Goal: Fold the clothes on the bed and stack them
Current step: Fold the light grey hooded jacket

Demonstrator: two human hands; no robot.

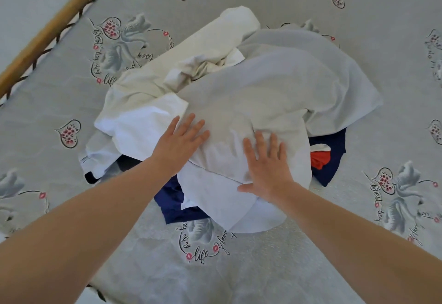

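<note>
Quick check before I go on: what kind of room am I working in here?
Most likely a bedroom: a bed sheet printed with hearts, a wooden bed rail at its edge, and a pile of clothes lying on it.

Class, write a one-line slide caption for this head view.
Both open hands, left and right, press a heap of unfolded clothes on a patterned bed sheet.

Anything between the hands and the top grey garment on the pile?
No. The left hand and right hand lie flat, fingers spread, directly on the grey garment; nothing visible lies between.
</note>
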